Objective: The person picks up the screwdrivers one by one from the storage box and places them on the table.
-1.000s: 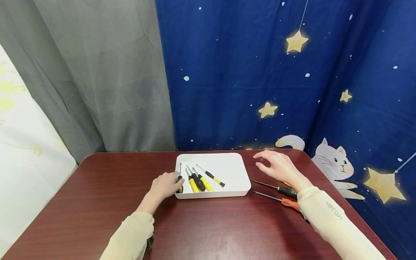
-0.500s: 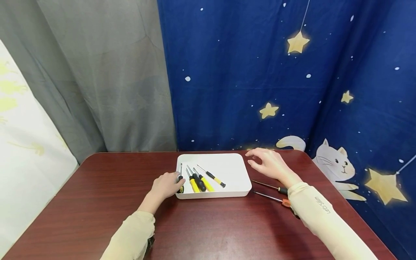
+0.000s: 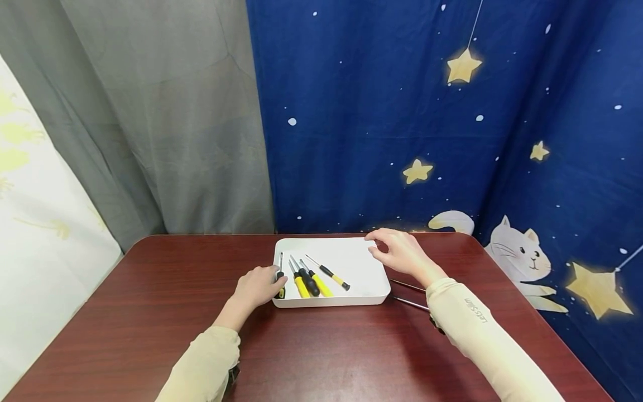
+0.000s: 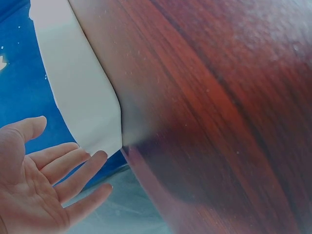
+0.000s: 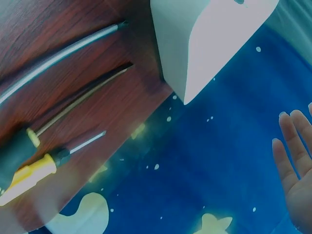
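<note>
At the left side of a white tray (image 3: 364, 279) in the head view, my left hand (image 3: 255, 286) lies along the rim, fingers loosely spread. In the left wrist view its fingertips meet the tray's outer wall (image 4: 78, 73); the palm is bare. A black-and-yellow screwdriver (image 3: 281, 292) lies in the tray nearest that hand, partly hidden by it. Several more are beside it, including one with a thick black handle (image 3: 310, 286) and a slim one (image 3: 334, 276). My right hand (image 3: 402, 255) hovers over the back right corner of the tray, holding nothing, its fingers relaxed.
Right of the tray, the right wrist view shows a long steel shaft (image 5: 63, 58), a dark-handled screwdriver (image 5: 14, 158) and a small yellow one (image 5: 34, 178) on the brown table (image 3: 311, 352). Grey and blue curtains (image 3: 351, 139) hang behind.
My right hand has moved left, from beside the tray to above its back right corner. Its sleeve now covers the handles of the screwdrivers on the right. My left hand stays put.
</note>
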Available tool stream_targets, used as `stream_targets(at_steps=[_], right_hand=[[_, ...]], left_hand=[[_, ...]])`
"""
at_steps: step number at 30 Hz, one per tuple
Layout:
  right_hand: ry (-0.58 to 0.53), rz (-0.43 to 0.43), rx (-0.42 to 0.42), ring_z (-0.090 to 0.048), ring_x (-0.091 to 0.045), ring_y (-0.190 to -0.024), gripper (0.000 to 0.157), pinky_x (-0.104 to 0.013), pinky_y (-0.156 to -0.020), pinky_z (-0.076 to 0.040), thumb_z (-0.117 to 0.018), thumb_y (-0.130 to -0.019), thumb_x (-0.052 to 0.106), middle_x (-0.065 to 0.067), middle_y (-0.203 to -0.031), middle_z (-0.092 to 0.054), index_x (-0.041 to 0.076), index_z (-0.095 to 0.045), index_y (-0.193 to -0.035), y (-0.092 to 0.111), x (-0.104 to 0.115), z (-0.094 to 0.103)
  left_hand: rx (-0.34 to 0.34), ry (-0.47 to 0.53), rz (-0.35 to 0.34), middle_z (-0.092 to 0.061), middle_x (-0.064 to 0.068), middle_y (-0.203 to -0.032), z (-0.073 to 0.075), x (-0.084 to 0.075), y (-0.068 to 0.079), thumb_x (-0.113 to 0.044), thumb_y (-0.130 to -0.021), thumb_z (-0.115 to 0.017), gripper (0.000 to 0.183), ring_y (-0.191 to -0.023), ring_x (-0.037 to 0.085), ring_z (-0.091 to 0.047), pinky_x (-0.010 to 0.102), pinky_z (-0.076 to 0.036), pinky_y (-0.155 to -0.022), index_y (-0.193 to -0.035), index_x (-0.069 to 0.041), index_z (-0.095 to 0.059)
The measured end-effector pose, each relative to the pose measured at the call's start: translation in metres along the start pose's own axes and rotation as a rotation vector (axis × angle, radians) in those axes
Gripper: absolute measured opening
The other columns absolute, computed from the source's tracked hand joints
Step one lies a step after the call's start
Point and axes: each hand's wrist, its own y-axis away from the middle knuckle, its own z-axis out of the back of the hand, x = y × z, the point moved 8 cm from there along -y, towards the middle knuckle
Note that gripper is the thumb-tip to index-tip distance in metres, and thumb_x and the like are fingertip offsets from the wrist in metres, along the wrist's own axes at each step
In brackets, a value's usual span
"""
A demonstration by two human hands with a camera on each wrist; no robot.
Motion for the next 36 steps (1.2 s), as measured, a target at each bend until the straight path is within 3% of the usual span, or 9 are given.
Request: stream_targets(at_steps=[10, 27, 36], right_hand=[[-0.038, -0.007, 0.050, -0.059, -0.015, -0.080, 0.020, -0.033, -0.064, -0.044, -0.060, -0.080, 0.022, 0.002, -0.095, -0.062, 0.016, -0.064, -0.100, -0.011, 0.010, -0.022], [-0.050, 0.049, 0.049, -0.059, -0.013, -0.079, 0.020, -0.032, -0.062, -0.044, -0.061, -0.078, 0.020, 0.004, -0.094, -0.062, 0.016, -0.064, -0.097, -0.019, 0.025, -0.048], [-0.053, 0.078, 0.074, -0.060, -0.013, -0.077, 0.020, -0.032, -0.070, -0.043, -0.062, -0.077, 0.018, 0.004, -0.093, -0.063, 0.014, -0.064, -0.096, -0.021, 0.032, -0.061]], left_hand=[[-0.002, -0.006, -0.003, -0.061, 0.011, -0.085, 0.003, 0.000, -0.001, -0.033, -0.084, -0.055, 0.033, -0.073, 0.027, -0.057, 0.043, -0.042, -0.056, -0.102, -0.006, -0.062], [0.005, -0.003, 0.003, -0.061, 0.013, -0.090, 0.001, 0.000, 0.000, -0.034, -0.084, -0.054, 0.038, -0.077, 0.029, -0.058, 0.044, -0.043, -0.059, -0.107, -0.005, -0.061], [0.027, 0.008, 0.005, -0.061, 0.013, -0.092, 0.000, -0.001, 0.001, -0.033, -0.084, -0.054, 0.039, -0.077, 0.026, -0.057, 0.044, -0.043, -0.060, -0.109, -0.004, -0.059]])
